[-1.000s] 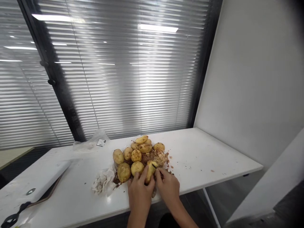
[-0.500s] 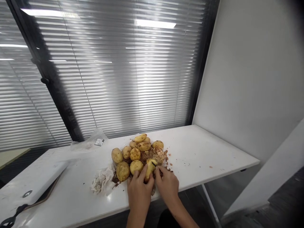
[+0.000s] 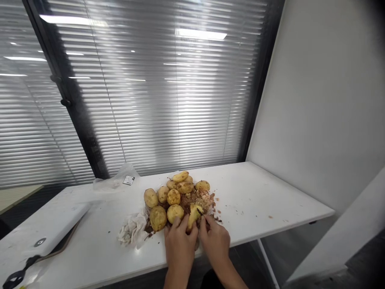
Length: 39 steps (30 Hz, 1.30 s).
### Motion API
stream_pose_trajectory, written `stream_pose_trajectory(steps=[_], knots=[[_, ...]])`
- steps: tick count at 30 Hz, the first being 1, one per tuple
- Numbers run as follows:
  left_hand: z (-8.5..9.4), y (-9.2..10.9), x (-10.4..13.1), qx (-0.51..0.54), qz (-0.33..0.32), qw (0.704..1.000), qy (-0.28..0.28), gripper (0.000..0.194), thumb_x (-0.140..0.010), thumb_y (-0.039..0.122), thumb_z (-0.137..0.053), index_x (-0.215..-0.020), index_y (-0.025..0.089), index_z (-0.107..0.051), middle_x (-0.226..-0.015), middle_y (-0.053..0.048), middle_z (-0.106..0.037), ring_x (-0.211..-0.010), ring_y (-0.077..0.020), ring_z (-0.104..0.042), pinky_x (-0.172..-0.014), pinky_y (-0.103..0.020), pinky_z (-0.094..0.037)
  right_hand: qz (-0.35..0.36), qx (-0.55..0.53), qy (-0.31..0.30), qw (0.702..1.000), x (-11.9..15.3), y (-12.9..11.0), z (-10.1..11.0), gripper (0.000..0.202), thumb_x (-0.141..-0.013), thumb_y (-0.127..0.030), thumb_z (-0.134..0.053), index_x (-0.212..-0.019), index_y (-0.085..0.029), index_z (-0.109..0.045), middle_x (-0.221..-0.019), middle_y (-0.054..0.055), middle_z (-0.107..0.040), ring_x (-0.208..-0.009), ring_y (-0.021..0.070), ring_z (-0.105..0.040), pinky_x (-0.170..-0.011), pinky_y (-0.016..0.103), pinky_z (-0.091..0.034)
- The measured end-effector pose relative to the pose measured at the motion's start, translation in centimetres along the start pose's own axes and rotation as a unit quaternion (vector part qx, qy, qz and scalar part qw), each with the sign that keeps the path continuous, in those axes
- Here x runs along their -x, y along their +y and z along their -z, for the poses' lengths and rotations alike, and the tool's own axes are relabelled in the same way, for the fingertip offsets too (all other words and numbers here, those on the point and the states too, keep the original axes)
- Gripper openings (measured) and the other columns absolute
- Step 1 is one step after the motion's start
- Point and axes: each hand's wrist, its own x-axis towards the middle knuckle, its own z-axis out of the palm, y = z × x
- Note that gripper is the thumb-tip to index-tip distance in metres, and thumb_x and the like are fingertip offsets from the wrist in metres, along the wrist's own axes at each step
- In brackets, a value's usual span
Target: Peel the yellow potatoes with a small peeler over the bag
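Observation:
My left hand (image 3: pixel 179 245) is closed round a partly peeled yellow potato (image 3: pixel 195 214), held upright near the front edge of the table. In my right hand (image 3: pixel 215 239), the fingers pinch a thin dark tool (image 3: pixel 199 211) whose tip rests against the potato's upper right side. Most of the tool is hidden by my fingers, so its exact kind is unclear. Just beyond my hands lies a heap of brownish-yellow potatoes (image 3: pixel 158 218), several of them stacked, with brown and pinkish scraps (image 3: pixel 204 198) spread to their right.
Crumpled white tissue (image 3: pixel 134 229) lies left of the heap. Farther back is a clear plastic bag (image 3: pixel 116 180) with a label. A white flat case (image 3: pixel 57 230) and a black strap-like thing (image 3: pixel 18 277) occupy the table's left side. Blinds (image 3: pixel 168 100) rise behind the white table (image 3: pixel 264 196).
The whole view has shifted slightly, so everything sits a little farther right. The dark tool has moved a little on the potato, and both hands keep their hold.

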Motion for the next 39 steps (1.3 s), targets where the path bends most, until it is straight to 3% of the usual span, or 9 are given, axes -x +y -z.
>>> stream_pose_trajectory(steps=[7,12,19,25,29,35,39], knots=[[0.1,0.2,0.1,-0.02,0.007,1.0,0.01,0.027,-0.088,0.032,-0.05,-0.105,0.024,-0.068,-0.1,-0.006,-0.07,-0.088,-0.0239,-0.063,-0.082,-0.039,-0.043,0.045,-0.004,0.024,0.999,-0.1,0.7,-0.4,0.042,-0.093,-0.033,-0.035,-0.087,-0.021,-0.074,-0.062,0.006,-0.071,-0.051,0.0189,-0.065,-0.05,0.026,-0.032],[0.9,0.6,0.1,-0.012,-0.014,1.0,-0.012,0.026,-0.09,0.028,-0.046,-0.103,0.026,-0.068,-0.104,-0.004,-0.07,-0.101,-0.0245,-0.061,-0.082,-0.039,-0.042,0.108,-0.048,0.011,0.993,-0.1,0.4,-0.1,0.043,-0.095,-0.032,-0.033,-0.089,-0.019,-0.074,-0.073,0.006,-0.074,-0.057,0.0163,-0.066,-0.053,0.023,-0.035],[1.3,1.1,-0.1,-0.001,0.027,0.998,-0.051,0.026,-0.09,0.029,-0.046,-0.106,0.026,-0.066,-0.105,-0.004,-0.068,-0.097,-0.0246,-0.061,-0.086,-0.042,-0.04,0.01,-0.008,-0.004,1.0,0.0,-0.3,0.3,0.041,-0.093,-0.034,-0.036,-0.087,-0.02,-0.074,-0.066,0.006,-0.072,-0.056,0.0192,-0.066,-0.051,0.026,-0.033],[1.1,1.1,-0.1,0.014,0.042,0.999,-0.02,0.024,-0.09,0.03,-0.047,-0.103,0.022,-0.065,-0.1,-0.006,-0.068,-0.095,-0.0245,-0.062,-0.085,-0.04,-0.041,0.007,-0.034,0.044,0.998,0.1,0.3,0.1,0.048,-0.095,-0.034,-0.031,-0.093,-0.014,-0.074,-0.071,0.01,-0.073,-0.056,0.0211,-0.067,-0.054,0.026,-0.037],[1.1,1.1,0.0,0.008,0.027,0.999,-0.029,0.024,-0.09,0.029,-0.046,-0.101,0.025,-0.066,-0.1,-0.004,-0.068,-0.093,-0.0239,-0.062,-0.082,-0.039,-0.041,0.079,-0.062,-0.002,0.995,0.2,0.3,0.2,0.044,-0.095,-0.035,-0.033,-0.089,-0.018,-0.074,-0.069,0.006,-0.073,-0.057,0.018,-0.067,-0.054,0.024,-0.037],[1.0,1.2,0.0,0.01,0.033,0.999,-0.02,0.024,-0.089,0.029,-0.048,-0.105,0.025,-0.066,-0.103,-0.005,-0.068,-0.094,-0.0231,-0.062,-0.083,-0.039,-0.04,-0.016,0.0,-0.002,1.0,0.1,-0.4,0.5,0.04,-0.092,-0.034,-0.037,-0.089,-0.021,-0.075,-0.068,0.007,-0.073,-0.058,0.021,-0.067,-0.052,0.025,-0.035],[1.1,1.2,0.0,0.016,0.04,0.999,-0.022,0.027,-0.089,0.029,-0.047,-0.108,0.025,-0.065,-0.104,-0.004,-0.068,-0.093,-0.0233,-0.063,-0.083,-0.039,-0.042,-0.029,-0.011,-0.002,1.0,0.2,-0.2,0.3,0.043,-0.092,-0.035,-0.035,-0.094,-0.02,-0.075,-0.076,0.009,-0.074,-0.063,0.0246,-0.069,-0.055,0.028,-0.039]])
